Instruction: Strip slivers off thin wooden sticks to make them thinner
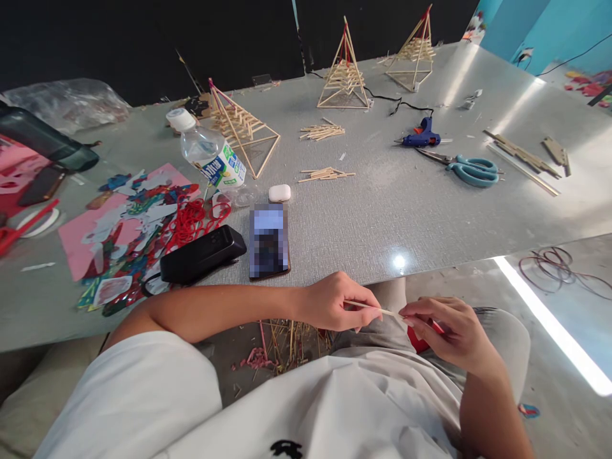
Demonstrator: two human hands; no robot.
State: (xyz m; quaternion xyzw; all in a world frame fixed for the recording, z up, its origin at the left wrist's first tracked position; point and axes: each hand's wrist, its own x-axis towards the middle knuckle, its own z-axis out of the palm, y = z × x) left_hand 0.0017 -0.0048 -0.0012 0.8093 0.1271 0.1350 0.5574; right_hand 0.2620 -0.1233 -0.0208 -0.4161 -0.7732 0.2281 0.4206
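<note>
A thin pale wooden stick (389,313) spans the gap between my hands, over my lap just off the table's front edge. My left hand (340,302) is closed around one part of it, thumb and fingers pressed together. The other end is pinched by the fingertips of my right hand (448,327); the exact tip is hidden there. Behind my right hand a red thing (421,339) shows on my lap, its kind unclear. On the table ahead lie two small piles of similar short sticks (327,173).
Three stick pyramids (343,83) stand along the back. A glue gun (421,134) and blue-handled scissors (473,170) lie right. A bottle (210,153), phone (268,242), white case (279,193), black case (203,254) and red cord (189,220) are left. Stick scraps (287,344) litter the floor.
</note>
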